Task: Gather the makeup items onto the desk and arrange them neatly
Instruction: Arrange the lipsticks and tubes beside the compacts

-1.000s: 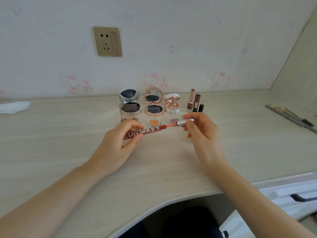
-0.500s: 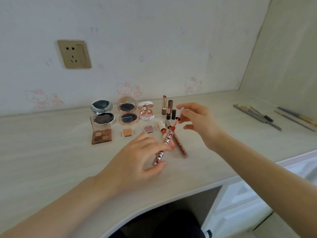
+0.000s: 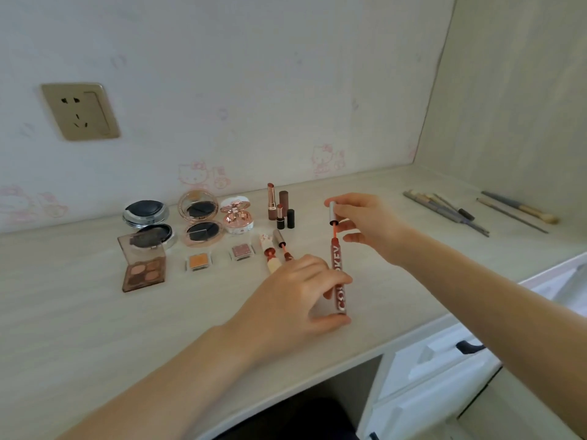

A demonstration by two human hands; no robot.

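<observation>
The left hand [image 3: 295,300] holds one red lip gloss tube [image 3: 337,277]. The right hand [image 3: 365,223] pinches its silver cap [image 3: 332,212]. Three round compacts [image 3: 201,217] sit behind.

We find the desk [image 3: 95,312] running along the wall, with the socket [image 3: 79,111] above its left part. At the back left sit two round compacts [image 3: 147,212], one behind the other, and the eyeshadow palette [image 3: 143,268] lies just in front of them. To their right stand the hinged compact [image 3: 200,217] and then the small ornate case [image 3: 236,215]; two single pans [image 3: 198,261] lie in front of these. Right of the case stand the lipsticks [image 3: 279,206]. In front of the lipsticks lie two opened glosses [image 3: 271,252]. Our left hand [image 3: 295,300] and the lip gloss tube [image 3: 337,277] are just right of them, our right hand [image 3: 368,225] behind the tube. The brushes [image 3: 460,211] lie well apart, at the far right.
</observation>
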